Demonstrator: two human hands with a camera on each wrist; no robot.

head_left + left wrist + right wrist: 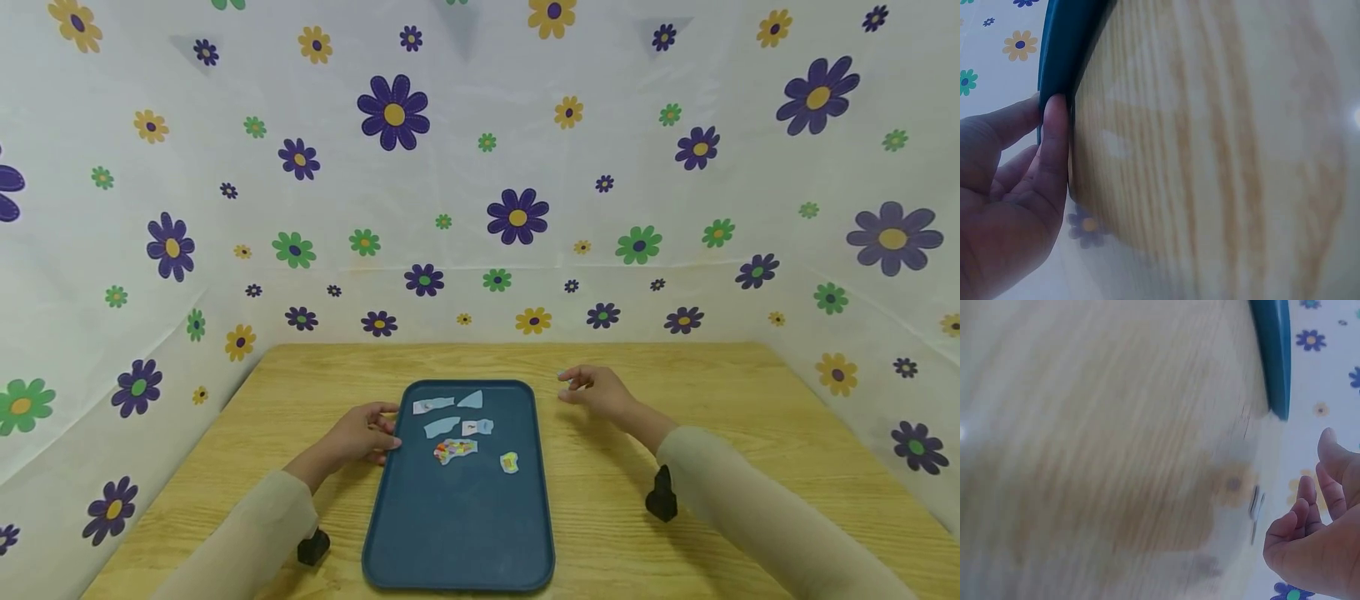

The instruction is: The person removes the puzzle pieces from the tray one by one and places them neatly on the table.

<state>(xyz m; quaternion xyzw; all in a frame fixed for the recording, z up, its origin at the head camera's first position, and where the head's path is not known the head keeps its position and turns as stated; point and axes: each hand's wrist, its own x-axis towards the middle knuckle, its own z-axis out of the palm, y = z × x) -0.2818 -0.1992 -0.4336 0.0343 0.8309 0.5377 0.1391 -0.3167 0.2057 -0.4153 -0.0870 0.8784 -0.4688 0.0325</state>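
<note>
A dark blue tray (457, 533) lies lengthwise on the wooden table. My left hand (363, 435) holds its left rim, and the left wrist view shows the rim between thumb and fingers (1055, 134). Several cut paper pieces lie in the tray's far half. Among them are a multicoloured piece (455, 451), a small yellow piece (509, 462), a pale blue triangle (471, 400) and a pale blue strip (442, 427). Two others, a paper strip (433, 405) and a short piece (477, 427), have whitish, printed ends. Right of the tray, my right hand (600, 393) hovers with loosely bent fingers, apparently holding nothing.
The wooden table (660, 367) extends around the tray. A white flowered sheet (465, 167) walls off the back and both sides. Black wrist devices show beneath the left sleeve (262, 525) and the right sleeve (735, 492).
</note>
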